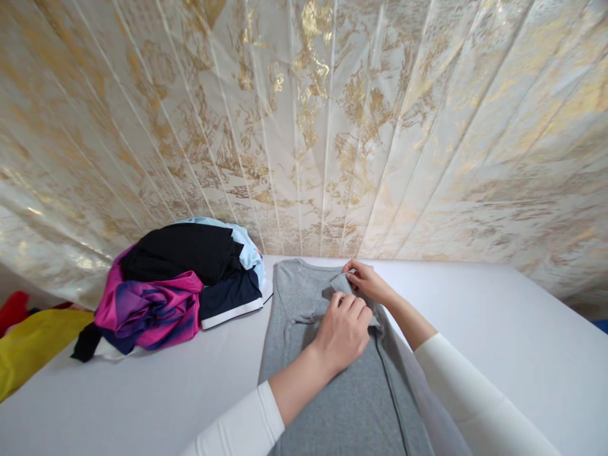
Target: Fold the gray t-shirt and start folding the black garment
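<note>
A grey knit garment [332,399] lies flat on the white table [498,329], its neckline toward the wall. My left hand [342,330] rests on the upper part of the garment with its fingers curled down onto a folded-in piece of the fabric. Just beyond it, my right hand [368,282] pinches the edge of that folded piece near the neckline. Both arms wear white sleeves.
A pile of clothes [178,285] sits at the back left of the table: black, pink-purple, navy and light blue pieces. Yellow cloth [33,342] and red cloth [13,307] lie off the table's left side. A cream and gold patterned sheet [304,126] covers the wall behind.
</note>
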`<state>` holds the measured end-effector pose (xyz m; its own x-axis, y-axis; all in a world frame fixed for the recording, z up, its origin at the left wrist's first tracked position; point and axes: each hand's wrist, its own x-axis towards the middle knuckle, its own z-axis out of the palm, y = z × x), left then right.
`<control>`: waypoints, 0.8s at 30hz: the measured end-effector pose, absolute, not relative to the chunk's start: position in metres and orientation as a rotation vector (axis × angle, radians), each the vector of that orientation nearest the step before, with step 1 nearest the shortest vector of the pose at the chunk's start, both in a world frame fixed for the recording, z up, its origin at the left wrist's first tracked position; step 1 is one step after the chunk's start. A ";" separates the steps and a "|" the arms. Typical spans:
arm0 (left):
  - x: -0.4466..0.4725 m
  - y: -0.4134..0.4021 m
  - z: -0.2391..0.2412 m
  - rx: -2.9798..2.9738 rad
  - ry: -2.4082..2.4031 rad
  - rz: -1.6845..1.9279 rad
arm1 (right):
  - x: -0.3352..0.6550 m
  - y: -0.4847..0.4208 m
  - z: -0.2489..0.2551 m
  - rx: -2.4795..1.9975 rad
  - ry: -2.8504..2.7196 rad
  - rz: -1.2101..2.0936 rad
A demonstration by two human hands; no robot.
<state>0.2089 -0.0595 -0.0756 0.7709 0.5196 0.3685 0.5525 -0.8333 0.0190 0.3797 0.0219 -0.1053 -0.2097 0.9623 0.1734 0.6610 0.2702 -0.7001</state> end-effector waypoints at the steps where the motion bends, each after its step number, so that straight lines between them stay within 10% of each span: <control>1: 0.208 -0.062 -0.074 -2.863 -0.860 -0.550 | 0.379 0.021 -0.107 -1.446 -1.946 0.681; 24: 0.202 -0.008 -0.096 -2.694 -1.526 -0.585 | 0.465 0.061 -0.116 -1.565 -1.881 0.438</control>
<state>0.2024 -0.0085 -0.0955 0.4620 0.8299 0.3128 0.8262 -0.5309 0.1882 0.4645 0.0606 -0.1159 -0.0817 0.9614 0.2628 0.7467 0.2337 -0.6228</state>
